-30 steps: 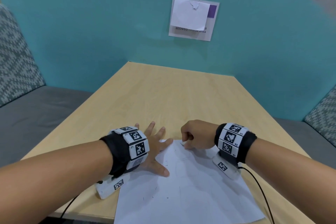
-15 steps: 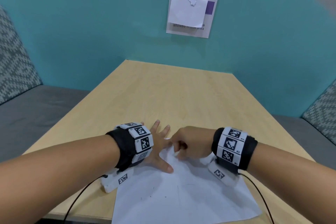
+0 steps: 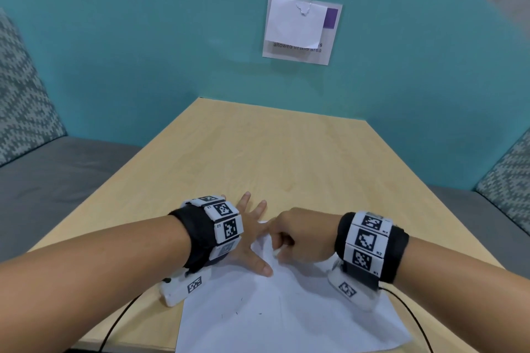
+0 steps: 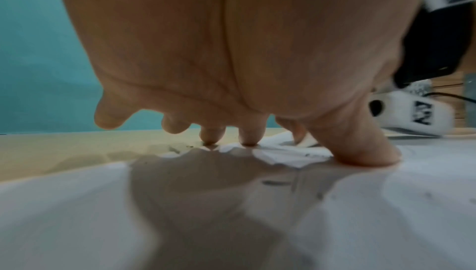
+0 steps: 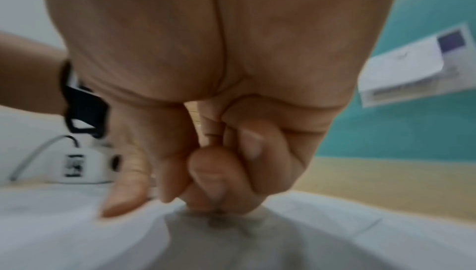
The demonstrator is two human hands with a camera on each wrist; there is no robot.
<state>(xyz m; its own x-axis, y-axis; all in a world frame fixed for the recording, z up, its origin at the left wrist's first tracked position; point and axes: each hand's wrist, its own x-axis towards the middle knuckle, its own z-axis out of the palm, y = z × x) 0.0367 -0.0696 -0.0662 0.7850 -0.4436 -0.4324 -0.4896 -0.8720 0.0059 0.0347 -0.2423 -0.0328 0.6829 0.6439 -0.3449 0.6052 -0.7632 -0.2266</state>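
A white paper sheet (image 3: 286,312) with faint pencil marks lies at the near edge of a light wooden table (image 3: 286,163). My left hand (image 3: 252,233) is spread flat, with the fingertips (image 4: 248,139) and thumb pressing the sheet's far left corner (image 4: 77,213) down. Just to its right, my right hand (image 3: 289,241) is curled into a fist, and its thumb and fingers (image 5: 216,185) pinch the sheet's far edge (image 5: 64,223). The paper is rucked up into a small fold (image 4: 285,152) between the two hands. Both wrists wear black bands with marker tags.
The table runs to a teal wall that carries a paper-covered sign (image 3: 301,28). Grey bench seats (image 3: 57,180) with patterned cushions (image 3: 23,100) flank the table on both sides. Black cables (image 3: 120,321) trail off the near edge from the wrist cameras.
My right hand has slid left along the sheet's far edge until it meets the left hand, and the paper has rucked up between them. The left hand stays pressed flat.
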